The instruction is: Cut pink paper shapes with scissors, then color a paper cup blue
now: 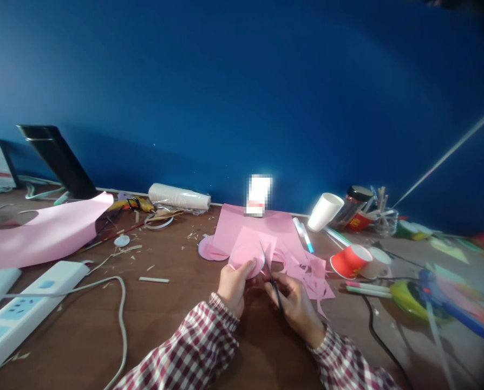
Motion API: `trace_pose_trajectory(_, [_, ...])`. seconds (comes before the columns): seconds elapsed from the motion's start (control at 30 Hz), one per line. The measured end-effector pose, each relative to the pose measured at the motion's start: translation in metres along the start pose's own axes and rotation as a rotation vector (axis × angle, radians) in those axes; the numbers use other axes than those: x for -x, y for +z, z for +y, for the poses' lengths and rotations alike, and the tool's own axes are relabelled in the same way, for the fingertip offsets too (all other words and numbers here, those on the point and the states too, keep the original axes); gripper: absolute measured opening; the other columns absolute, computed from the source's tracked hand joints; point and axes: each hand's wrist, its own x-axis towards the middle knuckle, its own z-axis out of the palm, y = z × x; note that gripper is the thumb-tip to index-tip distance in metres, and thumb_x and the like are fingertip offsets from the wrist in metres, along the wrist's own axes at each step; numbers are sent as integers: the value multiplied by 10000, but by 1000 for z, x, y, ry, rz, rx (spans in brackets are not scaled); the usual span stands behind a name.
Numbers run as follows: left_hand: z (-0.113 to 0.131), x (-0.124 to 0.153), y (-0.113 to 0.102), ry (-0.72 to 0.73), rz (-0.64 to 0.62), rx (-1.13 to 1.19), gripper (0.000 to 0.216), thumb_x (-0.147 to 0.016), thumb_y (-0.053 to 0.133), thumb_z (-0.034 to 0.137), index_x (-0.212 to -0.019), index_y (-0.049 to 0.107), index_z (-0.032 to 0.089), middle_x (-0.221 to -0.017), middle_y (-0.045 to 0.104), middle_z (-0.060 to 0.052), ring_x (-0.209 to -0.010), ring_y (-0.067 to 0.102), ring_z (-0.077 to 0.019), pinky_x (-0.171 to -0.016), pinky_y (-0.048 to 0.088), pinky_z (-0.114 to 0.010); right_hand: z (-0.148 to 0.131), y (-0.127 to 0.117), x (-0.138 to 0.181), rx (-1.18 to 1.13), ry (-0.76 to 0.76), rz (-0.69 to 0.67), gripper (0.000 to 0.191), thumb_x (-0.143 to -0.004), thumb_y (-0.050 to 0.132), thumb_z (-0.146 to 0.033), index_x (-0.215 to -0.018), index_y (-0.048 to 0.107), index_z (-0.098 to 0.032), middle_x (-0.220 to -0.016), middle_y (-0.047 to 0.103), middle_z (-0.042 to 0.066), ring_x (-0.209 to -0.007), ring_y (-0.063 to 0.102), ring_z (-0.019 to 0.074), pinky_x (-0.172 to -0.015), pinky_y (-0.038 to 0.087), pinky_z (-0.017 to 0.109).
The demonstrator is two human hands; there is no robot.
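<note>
My left hand [234, 283] pinches a piece of pink paper [242, 257] with a rounded outline, thumb on top. Closed around the handles of a pair of scissors [275, 290] is my right hand [295, 304]. The blades point up and away, lying against the paper's right edge. Behind the hands a larger pink sheet [230, 223] lies flat on the table. Pink cut-out rounds [209, 248] rest at its left, and pink scraps [313, 273] with holes and torn-looking strips spread to the right.
A white power strip [26, 303] with a cable and a curved pink sheet [59, 233] occupy the left. Stacked white cups [179, 196] lie near the blue wall. On the right are a white paper cup [325, 211], a red cup [351, 261], markers [370, 289] and a black cable [382, 346].
</note>
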Motion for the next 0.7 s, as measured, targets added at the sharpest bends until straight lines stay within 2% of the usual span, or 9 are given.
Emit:
trace_pose_trajectory(0.3, [5,-1,1,-20,33,10,230,-566,746,249,-698,645,90,-496,595,-12,-377,470,-78,-371,362,-197,2,-3,-1,29,-3,-9,315,-791,608,-411,-932,667,-135,-588,575,4,-507,483,122,-454,387,203])
trace_pose_trajectory(0.7, [8,-3,-1,8,-75,48,229,-548,764,237,-679,650,87,-522,616,-20,-422,525,-105,-424,433,-225,1,-6,-2,12,-1,-47,299,-805,600,-383,-955,674,-135,-629,587,17,-532,481,118,-439,371,194])
